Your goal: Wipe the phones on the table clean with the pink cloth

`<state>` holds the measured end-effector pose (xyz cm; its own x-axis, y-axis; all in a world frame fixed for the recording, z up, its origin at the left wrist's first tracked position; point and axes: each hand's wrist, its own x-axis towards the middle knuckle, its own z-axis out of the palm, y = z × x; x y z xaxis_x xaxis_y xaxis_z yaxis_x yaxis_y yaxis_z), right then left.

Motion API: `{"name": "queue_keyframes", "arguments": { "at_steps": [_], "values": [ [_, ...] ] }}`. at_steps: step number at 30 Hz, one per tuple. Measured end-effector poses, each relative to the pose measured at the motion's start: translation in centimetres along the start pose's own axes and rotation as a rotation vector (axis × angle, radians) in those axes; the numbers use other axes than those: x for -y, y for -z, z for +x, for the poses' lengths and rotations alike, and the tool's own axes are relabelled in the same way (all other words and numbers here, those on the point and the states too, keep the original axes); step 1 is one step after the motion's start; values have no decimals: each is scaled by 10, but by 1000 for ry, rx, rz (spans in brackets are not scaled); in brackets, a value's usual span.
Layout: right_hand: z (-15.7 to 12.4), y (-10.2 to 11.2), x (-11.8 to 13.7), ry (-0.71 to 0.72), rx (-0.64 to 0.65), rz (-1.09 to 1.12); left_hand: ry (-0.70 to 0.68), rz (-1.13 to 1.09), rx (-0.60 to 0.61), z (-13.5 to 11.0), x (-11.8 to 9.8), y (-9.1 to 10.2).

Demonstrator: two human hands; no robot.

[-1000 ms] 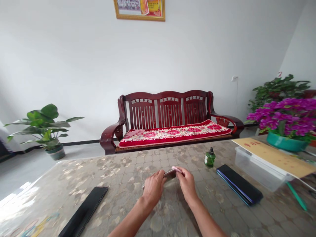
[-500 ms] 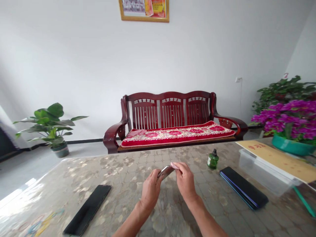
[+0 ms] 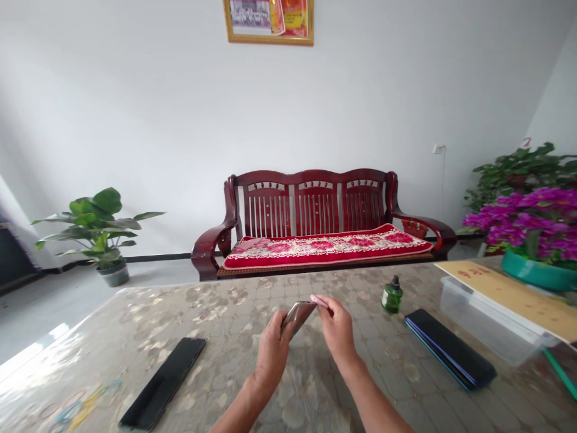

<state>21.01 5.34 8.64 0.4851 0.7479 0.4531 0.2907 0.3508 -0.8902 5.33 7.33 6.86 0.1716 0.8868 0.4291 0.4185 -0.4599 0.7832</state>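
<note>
My left hand is closed around the side of a phone, held tilted above the table. Pinched in my right hand is a small pale pink piece, perhaps a folded cloth; its tip is at the phone's upper right corner. Whether it touches the phone is hard to tell. To the left lies a black phone, flat on the table. Off to the right are stacked dark phones and a small green bottle with a black cap.
A patterned cover lies over the table. Coloured rubber bands lie front left. At right are a clear plastic box under a tan envelope, a green pen-like stick and purple flowers. Behind stands a wooden bench.
The phone is tilted more steeply, with more of its surface showing. The pink piece sticks out further from my right fingers. The whole view has shifted slightly.
</note>
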Motion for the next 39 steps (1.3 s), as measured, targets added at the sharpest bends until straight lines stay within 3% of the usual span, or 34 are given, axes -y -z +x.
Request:
{"name": "queue_keyframes", "arguments": {
  "at_steps": [3,6,10,14,23,26,33,39],
  "values": [
    [-3,-7,1,-231,20,198,-10,-23,0,3,2,0],
    [-5,-14,10,-301,-8,306,-14,11,29,10,3,2],
    [-6,-19,21,-185,10,274,6,188,147,20,-3,13],
    [-5,-23,25,-68,71,191,34,361,174,25,-15,29],
    [-18,-37,47,292,180,-12,7,498,312,25,-30,63],
    [-23,-39,38,311,237,-59,10,484,329,19,-27,72],
    [-24,-40,-5,160,226,-230,96,428,255,-2,-6,82],
    [-39,-57,24,342,285,-154,58,317,214,-9,6,82]
  ]
}}
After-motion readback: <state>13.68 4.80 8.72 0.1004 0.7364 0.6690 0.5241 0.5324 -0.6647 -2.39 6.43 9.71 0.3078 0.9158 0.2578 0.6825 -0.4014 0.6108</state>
